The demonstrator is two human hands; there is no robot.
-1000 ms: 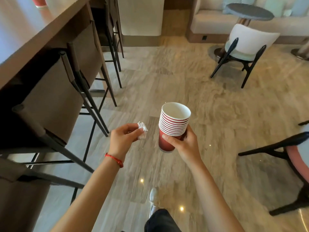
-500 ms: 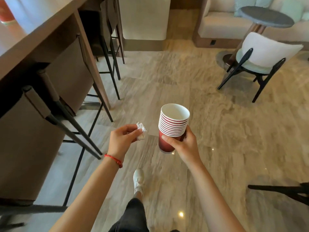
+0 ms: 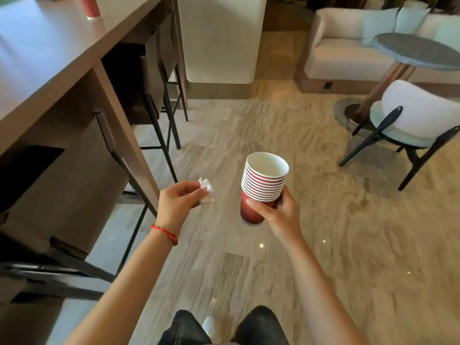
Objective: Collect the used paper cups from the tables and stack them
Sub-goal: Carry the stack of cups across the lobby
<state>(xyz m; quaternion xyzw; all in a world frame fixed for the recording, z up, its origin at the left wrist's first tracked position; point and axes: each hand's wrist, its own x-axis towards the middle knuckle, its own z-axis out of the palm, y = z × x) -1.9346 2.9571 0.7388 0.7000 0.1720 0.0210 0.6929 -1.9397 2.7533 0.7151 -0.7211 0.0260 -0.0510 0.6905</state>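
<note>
1 cup (image 3: 90, 7) on counter (image 3: 47, 49), stools (image 3: 149, 78) beneath

A red paper cup (image 3: 90, 7) stands upright on the wooden counter (image 3: 49, 58) (far end).

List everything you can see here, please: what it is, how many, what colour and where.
stack of paper cups: one stack, red with white rims, held in the middle of the view
single paper cup: one, red, standing on the counter at far upper left
crumpled paper: one, white, pinched left of the stack
counter: one, brown, along the left
bar stools: at least three, brown with black legs, tucked under the counter
chair: one, white with black legs, at right
round table: one, grey, upper right
sofa: one, cream with pale cushions, at back
floor: beige stone
left hand: pinches the crumpled paper
right hand: holds the stack
</note>
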